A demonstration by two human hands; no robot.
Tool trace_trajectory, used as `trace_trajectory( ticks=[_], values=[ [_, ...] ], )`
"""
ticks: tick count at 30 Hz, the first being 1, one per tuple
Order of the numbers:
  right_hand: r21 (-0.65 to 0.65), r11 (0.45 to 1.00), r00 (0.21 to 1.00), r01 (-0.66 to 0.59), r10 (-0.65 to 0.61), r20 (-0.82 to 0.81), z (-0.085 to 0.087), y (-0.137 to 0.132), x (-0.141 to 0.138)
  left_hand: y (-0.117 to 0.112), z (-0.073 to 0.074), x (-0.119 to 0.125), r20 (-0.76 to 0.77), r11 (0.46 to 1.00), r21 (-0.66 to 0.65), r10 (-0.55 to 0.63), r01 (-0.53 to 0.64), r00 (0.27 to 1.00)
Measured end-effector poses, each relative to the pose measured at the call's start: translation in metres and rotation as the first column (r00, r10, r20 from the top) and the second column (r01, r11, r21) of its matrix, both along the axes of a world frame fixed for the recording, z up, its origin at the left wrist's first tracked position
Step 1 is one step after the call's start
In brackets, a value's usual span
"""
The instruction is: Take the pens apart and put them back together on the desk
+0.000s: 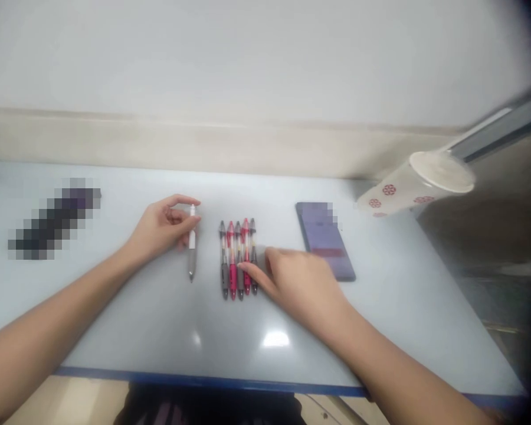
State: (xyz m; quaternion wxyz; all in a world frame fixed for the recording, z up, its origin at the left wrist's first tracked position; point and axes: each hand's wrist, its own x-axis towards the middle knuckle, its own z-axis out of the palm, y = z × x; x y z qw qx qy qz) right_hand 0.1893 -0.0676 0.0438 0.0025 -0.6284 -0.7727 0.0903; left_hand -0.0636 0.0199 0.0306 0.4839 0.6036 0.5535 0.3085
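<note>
My left hand [170,224] holds a white pen with a grey lower part [192,242], its tip toward me. The thumb lies across the pen's upper half and the index finger reaches its top end. To the right, several click pens [232,283] lie side by side in a row, grey and pink-red ones alternating, with clear barrels. My right hand [303,280] rests at the right end of that row. Its thumb stretches over the lower part of the pens, apart from the bent fingers; whether it touches them I cannot tell.
A purple flat box or case [325,233] lies behind my right hand. Beyond it, at the right edge, stands a white paper cup with red patterns [400,189]. A blurred-out dark object [53,221] lies at the left. The white table [168,336] has a blue front edge and meets a wall behind.
</note>
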Motion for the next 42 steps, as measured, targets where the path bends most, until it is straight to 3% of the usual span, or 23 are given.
trace_trajectory(
  ticks=[4, 8, 13, 22, 28, 34, 39, 42],
  values=[
    [-0.082, 0.996, 0.999, -0.025, 0.022, -0.038, -0.006, 0.002, -0.002, -0.002, -0.004, 0.000, -0.013, 0.999, -0.042, 0.017, -0.017, 1.000],
    [0.003, 0.996, 0.986, -0.094, 0.093, -0.141, -0.017, 0.002, -0.004, -0.002, -0.009, 0.000, 0.002, 0.999, -0.020, -0.047, 0.047, 0.999],
    [0.095, 0.989, 0.965, -0.116, 0.135, -0.225, -0.027, -0.001, -0.006, -0.009, -0.007, 0.000, -0.055, 0.999, 0.013, -0.048, 0.049, 0.997],
    [0.148, 0.970, 0.925, -0.195, 0.232, -0.300, -0.029, -0.005, -0.008, -0.021, -0.001, 0.000, -0.141, 0.992, -0.059, -0.122, 0.115, 0.982],
    [0.204, 0.894, 0.758, -0.399, 0.447, -0.475, -0.037, -0.005, -0.012, -0.020, -0.002, 0.003, -0.179, 0.993, -0.020, -0.117, 0.116, 0.977],
    [0.270, 0.886, 0.716, -0.377, 0.464, -0.521, -0.033, -0.001, -0.010, -0.018, -0.001, 0.003, -0.190, 0.987, 0.049, -0.139, 0.151, 0.972],
    [0.376, 0.871, 0.722, -0.317, 0.479, -0.499, -0.026, -0.003, -0.003, -0.018, -0.002, -0.001, -0.185, 0.993, 0.023, -0.107, 0.113, 0.977],
    [0.313, 0.890, 0.743, -0.331, 0.450, -0.495, -0.024, -0.004, -0.002, -0.018, -0.003, 0.000, -0.179, 0.995, 0.049, -0.072, 0.082, 0.981]
  ],
)
